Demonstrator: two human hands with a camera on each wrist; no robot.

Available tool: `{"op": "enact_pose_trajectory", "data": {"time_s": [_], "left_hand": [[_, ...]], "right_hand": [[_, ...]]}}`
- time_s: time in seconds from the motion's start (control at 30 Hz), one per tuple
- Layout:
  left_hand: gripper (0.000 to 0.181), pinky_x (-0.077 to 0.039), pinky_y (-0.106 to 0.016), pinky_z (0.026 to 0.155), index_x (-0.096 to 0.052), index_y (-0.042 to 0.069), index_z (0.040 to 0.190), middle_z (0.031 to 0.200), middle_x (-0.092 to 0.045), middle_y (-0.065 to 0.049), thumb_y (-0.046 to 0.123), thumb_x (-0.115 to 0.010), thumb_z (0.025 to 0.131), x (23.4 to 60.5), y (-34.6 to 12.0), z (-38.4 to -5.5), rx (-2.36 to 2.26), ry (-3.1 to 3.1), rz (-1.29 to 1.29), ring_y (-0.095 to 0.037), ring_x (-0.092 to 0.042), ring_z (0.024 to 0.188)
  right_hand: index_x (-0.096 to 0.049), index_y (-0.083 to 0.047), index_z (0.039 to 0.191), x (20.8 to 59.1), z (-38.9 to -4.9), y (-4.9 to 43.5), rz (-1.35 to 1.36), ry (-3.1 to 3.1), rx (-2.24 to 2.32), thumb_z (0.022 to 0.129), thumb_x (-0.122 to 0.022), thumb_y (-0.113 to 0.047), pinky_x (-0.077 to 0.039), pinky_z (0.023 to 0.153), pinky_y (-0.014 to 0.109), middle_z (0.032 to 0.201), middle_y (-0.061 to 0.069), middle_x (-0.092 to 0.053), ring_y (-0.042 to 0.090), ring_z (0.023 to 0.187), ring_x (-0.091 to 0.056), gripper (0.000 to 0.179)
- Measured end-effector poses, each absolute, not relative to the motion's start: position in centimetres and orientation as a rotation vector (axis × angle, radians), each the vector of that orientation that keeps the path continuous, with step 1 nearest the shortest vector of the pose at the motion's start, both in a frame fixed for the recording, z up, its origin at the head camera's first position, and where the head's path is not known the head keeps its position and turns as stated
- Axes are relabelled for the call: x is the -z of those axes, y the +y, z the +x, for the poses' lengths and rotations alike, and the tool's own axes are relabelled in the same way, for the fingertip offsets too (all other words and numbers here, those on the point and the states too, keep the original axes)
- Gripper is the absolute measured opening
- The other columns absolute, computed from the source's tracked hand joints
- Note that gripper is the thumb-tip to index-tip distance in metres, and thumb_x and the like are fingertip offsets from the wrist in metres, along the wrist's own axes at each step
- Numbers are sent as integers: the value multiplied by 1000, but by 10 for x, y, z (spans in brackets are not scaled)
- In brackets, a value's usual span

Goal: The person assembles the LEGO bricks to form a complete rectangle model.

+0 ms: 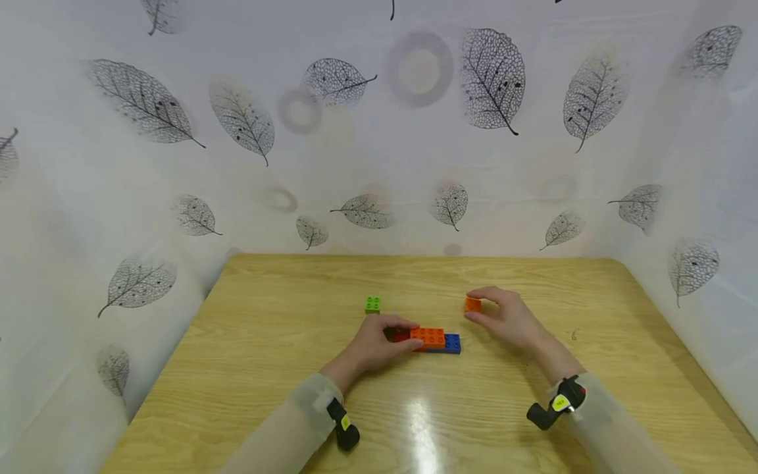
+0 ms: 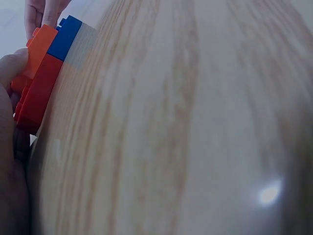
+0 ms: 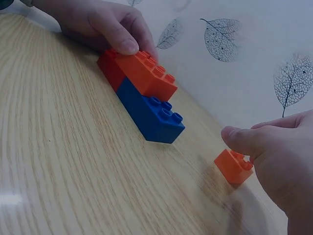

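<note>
My left hand (image 1: 379, 343) grips a long orange toy building brick (image 1: 429, 338). That brick sits on a red brick (image 3: 110, 71) and a blue brick (image 3: 149, 115), which lie end to end on the table. The blue one's studded end sticks out to the right. Farther right, my right hand (image 1: 510, 318) holds its thumb and forefinger spread about a small orange brick (image 1: 472, 305). In the right wrist view the thumb (image 3: 244, 140) appears above this small brick, with a gap between. A fingertip behind it is partly hidden.
A small green brick (image 1: 372, 305) stands behind my left hand. The wooden table (image 1: 278, 289) meets a white leaf-patterned cloth (image 1: 367, 151) at its back edge and sides. Each wrist wears a black camera, such as the right camera (image 1: 556, 401).
</note>
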State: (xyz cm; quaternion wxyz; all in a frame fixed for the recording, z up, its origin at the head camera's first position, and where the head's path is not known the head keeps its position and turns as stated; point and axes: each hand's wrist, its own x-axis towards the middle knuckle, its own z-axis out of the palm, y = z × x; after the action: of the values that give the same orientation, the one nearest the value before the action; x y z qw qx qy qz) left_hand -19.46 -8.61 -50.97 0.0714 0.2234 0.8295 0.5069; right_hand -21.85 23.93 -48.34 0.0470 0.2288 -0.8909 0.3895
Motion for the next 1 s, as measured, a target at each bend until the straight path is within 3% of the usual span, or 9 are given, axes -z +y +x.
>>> {"op": "enact_pose_trajectory", "data": {"time_s": [0.73, 1.0], "left_hand": [[31, -49, -39, 105, -82, 26, 120, 118, -74, 13, 37, -86, 92, 510, -85, -194, -1535, 2486, 662, -10, -66, 115], [31, -50, -38, 105, -81, 26, 120, 117, -75, 13, 38, -86, 92, 512, -86, -196, -1534, 2489, 666, -10, -66, 115]], "right_hand": [[-74, -2, 127, 503, -226, 250, 607, -2765, -1149, 94, -84, -20, -47, 106, 60, 123, 15, -72, 38, 117, -65, 39], [-73, -5, 128, 499, -225, 248, 596, -2766, -1195, 94, -84, -20, -44, 109, 59, 128, 13, -71, 37, 122, -64, 39]]}}
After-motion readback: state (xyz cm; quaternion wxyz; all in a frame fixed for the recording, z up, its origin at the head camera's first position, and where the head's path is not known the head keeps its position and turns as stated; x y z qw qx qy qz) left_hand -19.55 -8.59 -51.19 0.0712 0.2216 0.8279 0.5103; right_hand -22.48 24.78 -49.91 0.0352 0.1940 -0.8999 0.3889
